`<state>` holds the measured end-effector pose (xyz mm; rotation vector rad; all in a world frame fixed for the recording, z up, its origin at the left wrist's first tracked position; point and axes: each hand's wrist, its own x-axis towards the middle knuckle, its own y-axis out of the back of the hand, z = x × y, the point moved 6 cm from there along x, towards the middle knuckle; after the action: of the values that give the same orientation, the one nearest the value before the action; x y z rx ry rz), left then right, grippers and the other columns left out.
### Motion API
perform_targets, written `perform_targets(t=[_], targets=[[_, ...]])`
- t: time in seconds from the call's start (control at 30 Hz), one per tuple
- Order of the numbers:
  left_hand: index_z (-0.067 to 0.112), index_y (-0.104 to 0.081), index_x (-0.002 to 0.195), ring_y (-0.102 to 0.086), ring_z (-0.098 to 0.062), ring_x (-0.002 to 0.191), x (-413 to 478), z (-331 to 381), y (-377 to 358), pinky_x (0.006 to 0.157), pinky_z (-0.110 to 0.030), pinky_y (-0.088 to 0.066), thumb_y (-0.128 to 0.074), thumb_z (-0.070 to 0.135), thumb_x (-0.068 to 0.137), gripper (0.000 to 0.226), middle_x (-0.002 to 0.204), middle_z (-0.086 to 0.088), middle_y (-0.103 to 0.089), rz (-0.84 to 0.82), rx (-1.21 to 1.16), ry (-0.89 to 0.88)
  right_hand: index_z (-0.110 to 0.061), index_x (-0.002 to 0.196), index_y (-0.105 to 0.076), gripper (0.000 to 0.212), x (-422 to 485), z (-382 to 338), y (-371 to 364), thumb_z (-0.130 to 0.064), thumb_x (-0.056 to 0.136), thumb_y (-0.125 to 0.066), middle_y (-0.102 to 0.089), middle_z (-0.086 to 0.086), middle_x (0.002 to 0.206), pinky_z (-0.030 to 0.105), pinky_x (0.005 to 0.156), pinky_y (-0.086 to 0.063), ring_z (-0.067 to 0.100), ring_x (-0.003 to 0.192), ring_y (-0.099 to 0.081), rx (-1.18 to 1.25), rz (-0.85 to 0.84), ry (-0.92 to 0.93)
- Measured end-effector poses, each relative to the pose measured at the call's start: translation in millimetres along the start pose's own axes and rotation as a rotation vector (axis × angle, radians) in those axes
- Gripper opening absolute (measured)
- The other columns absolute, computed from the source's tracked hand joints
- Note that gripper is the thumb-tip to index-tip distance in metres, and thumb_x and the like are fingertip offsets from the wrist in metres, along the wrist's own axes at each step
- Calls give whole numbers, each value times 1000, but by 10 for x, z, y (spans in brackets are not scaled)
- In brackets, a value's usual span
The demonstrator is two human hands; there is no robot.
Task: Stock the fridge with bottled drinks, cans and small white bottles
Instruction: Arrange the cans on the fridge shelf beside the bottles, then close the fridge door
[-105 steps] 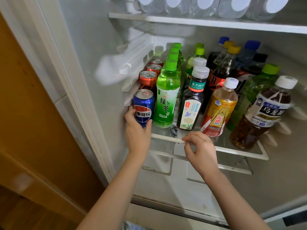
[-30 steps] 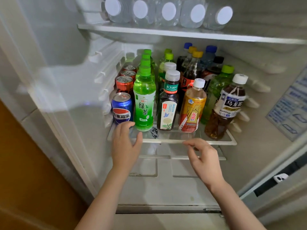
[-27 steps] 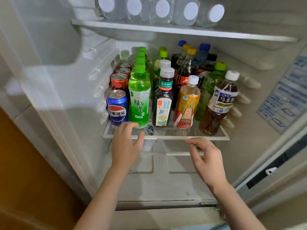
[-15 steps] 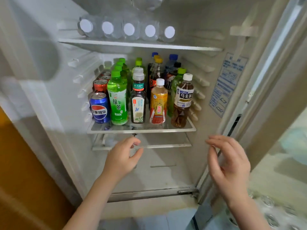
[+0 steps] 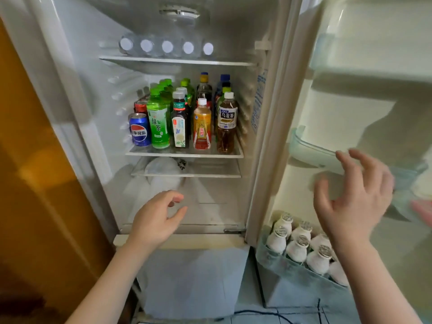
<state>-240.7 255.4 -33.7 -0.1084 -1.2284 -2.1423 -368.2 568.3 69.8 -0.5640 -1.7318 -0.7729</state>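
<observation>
Glass shelf (image 5: 184, 155) at mid-height of the open fridge, taken here as the reference.

On the shelf, all upright: a blue cola can (image 5: 139, 132) at the left front corner. Rightward along the front edge stand a green tea bottle (image 5: 158, 123), a dark bottle (image 5: 180, 125), an orange bottle (image 5: 202, 127) and a brown tea bottle (image 5: 227, 122). Further cans and bottles stand in rows behind.

Above the shelf, water bottles (image 5: 167, 47) lie on their sides, white caps facing outward.

Below and right of the shelf, small white bottles (image 5: 298, 247) stand packed in the door's bottom rack (image 5: 292, 272), caps up, long axes vertical.

The left hand (image 5: 155, 218) is below the shelf, in front of the lower compartment, fingers loosely curled, holding nothing. The right hand (image 5: 353, 199) is right of the shelf and slightly below its level, before the door's middle rack (image 5: 311, 155), fingers spread and a little bent, also empty. Contact with that rack cannot be confirmed.

The shelf and bottom rack appear well filled, so stocking is probably near its end. The right hand is the nearer one to the door. The white bottles lie below it and slightly toward the shelf, so any reach for them would be downward onto their caps.
</observation>
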Motion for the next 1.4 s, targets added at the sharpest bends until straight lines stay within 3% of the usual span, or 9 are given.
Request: perform_targets(t=[0.2,0.47,0.63,0.83,1.0,1.07,1.17,1.27,1.4], targets=[[28,-59,113,-51,0,97,-515,249,198,74,-18,-38,-59,34,90,25,105,21,-54,-11,52,27,-3,112,-65,37,86,144,133,-11,77,-59,-63,19,107,53,95,-39,40,101,-54,0,-91,44],[36,-57,111,-51,5,97,-931,377,511,70,-8,-34,-57,39,89,22,107,24,-56,-2,80,41,0,116,-63,46,58,59,190,-8,71,-57,-61,23,109,54,97,-40,45,107,-51,31,-194,-73],[35,-57,112,-52,5,97,-1144,412,656,70,-4,-32,-58,40,89,24,108,24,-56,6,64,17,1,124,-57,56,45,-87,243,-17,71,-60,-57,26,114,50,100,-36,44,112,-47,-89,-357,-24],[35,-57,114,-52,5,99,-1511,218,973,73,-7,-35,-58,39,89,25,106,24,-55,-3,22,15,-5,140,-39,77,-52,-444,259,-39,75,-62,-37,23,141,44,112,-19,39,132,-27,-295,-641,22],[35,-56,115,-51,5,98,-1745,62,1253,77,-12,-41,-58,40,89,27,105,25,-53,6,29,4,-9,146,-29,79,-212,-787,383,-43,82,-60,-10,18,157,44,116,-9,33,146,-2,-204,-779,3],[35,-57,115,-52,4,98,-1839,-17,1377,81,-18,-45,-58,41,88,27,105,24,-53,8,19,5,-6,144,-35,72,-332,-971,571,-34,84,-62,-11,18,157,43,116,-13,32,146,-5,-42,-743,-69],[34,-57,114,-52,4,97,-1947,-91,1512,77,-16,-43,-59,39,89,26,104,24,-53,8,11,-9,-5,135,-47,57,-550,-1192,946,-21,82,-65,-21,18,155,41,114,-21,31,144,-16,116,-617,-155],[37,-56,110,-53,3,96,-2058,-138,1591,70,-9,-40,-60,39,88,22,104,24,-54,8,-15,-11,-4,122,-57,44,-717,-1361,1372,-11,79,-67,-35,19,147,44,109,-30,34,140,-27,156,-431,-140],[39,-55,110,-53,4,96,-2214,-214,1660,68,-9,-39,-61,39,88,23,103,27,-51,-4,-46,-25,-1,111,-60,34,-883,-1549,1900,-6,78,-66,-45,23,134,31,107,-24,38,135,-34,118,-186,-124]])
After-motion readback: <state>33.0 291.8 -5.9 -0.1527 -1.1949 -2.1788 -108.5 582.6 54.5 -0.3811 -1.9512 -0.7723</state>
